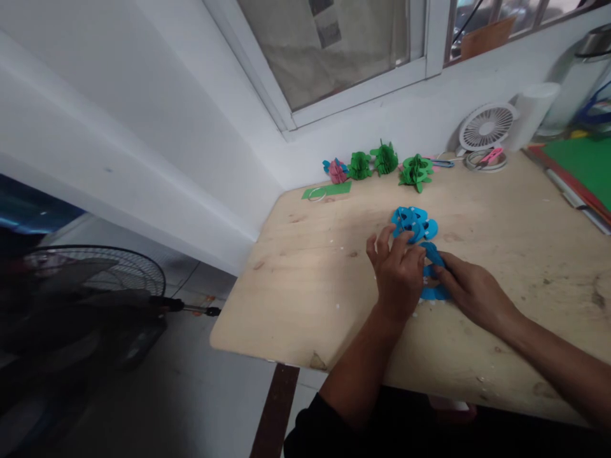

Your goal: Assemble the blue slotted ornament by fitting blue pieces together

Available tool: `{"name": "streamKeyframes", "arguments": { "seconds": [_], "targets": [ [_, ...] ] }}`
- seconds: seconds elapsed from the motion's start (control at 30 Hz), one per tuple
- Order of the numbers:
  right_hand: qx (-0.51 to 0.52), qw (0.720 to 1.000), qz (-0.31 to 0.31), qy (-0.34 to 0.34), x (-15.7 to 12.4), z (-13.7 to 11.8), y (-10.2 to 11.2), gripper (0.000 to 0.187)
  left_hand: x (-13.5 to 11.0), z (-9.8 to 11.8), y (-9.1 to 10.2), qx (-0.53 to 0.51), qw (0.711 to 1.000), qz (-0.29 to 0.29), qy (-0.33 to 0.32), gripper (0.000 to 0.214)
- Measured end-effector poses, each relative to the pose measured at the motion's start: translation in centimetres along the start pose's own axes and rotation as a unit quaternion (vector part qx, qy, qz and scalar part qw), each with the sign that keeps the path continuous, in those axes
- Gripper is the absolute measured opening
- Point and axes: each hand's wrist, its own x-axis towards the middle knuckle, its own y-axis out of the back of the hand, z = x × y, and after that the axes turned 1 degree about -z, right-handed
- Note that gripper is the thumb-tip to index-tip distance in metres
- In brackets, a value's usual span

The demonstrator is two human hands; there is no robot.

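My right hand (465,286) pinches a blue paper cutout (433,254) between thumb and fingers, just above the wooden table. From the left side, my left hand (398,270) grips the edge of the same cutout with thumb and forefinger, its other fingers raised and curled. Below the held piece lies more blue paper (435,293), partly covered by the hands. Just beyond my fingers sits a pile of blue paper cutouts (414,224) with rounded shapes and small white patches.
Along the wall stand green folded-paper figures (385,158) and a pink and blue one (337,170). A green paper strip (334,190), tape rolls (485,161), a small white fan (487,127) and green sheets (582,165) also lie about. A floor fan (95,280) stands left of the table (286,286).
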Motion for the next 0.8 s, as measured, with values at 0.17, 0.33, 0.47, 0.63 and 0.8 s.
{"name": "streamKeyframes", "arguments": {
  "seconds": [0.17,0.33,0.47,0.63,0.8],
  "targets": [
    [-0.026,0.999,-0.016,0.011,0.07,-0.09,-0.09,0.036,0.05,0.31,0.18,0.003,1.0,-0.007,-0.007,0.016],
    [0.01,1.0,-0.019,-0.002,0.05,-0.01,-0.08,0.034,0.03,0.25,-0.14,0.004,1.0,0.007,-0.005,0.015],
    [0.094,0.995,-0.032,-0.014,0.12,0.18,-0.05,0.033,-0.02,0.03,-0.37,-0.037,0.998,0.003,0.054,0.012],
    [0.143,0.989,-0.042,-0.023,0.32,0.47,-0.02,0.032,-0.01,-0.1,-0.21,-0.073,0.993,-0.014,0.096,0.009],
    [0.08,0.995,-0.055,-0.026,0.42,0.73,-0.04,0.034,-0.17,-0.27,-0.27,-0.004,1.0,-0.018,0.025,0.011]
  ]
}}
